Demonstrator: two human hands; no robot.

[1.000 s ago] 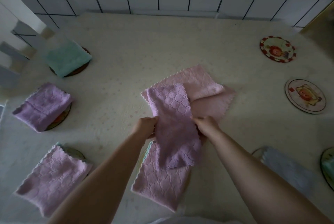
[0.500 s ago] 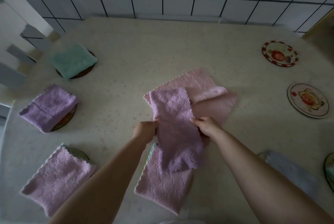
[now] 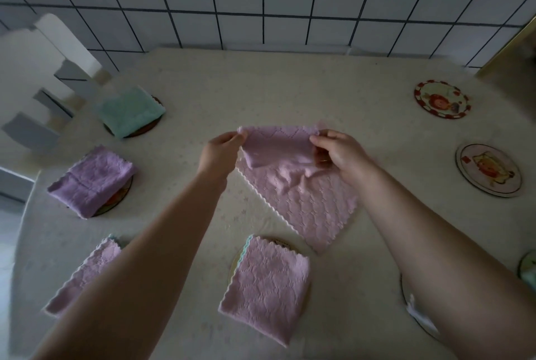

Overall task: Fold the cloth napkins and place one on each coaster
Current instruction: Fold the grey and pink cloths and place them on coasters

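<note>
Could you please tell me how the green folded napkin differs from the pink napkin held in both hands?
The green folded terry napkin is folded small and rests on a round coaster; the pink quilted napkin is mostly spread on the table, off any coaster. The green one lies untouched; the pink one's far edge is pinched by the left hand and right hand. Both have textured fabric.

Both hands hold a purple napkin (image 3: 278, 146) by its top corners above the table (image 3: 290, 89): the left hand (image 3: 219, 152) pinches one corner, the right hand (image 3: 338, 153) the other. A pink napkin (image 3: 304, 200) lies flat beneath it. Folded napkins cover four coasters nearer and to the left; two bare coasters (image 3: 442, 99) sit at right.
</note>
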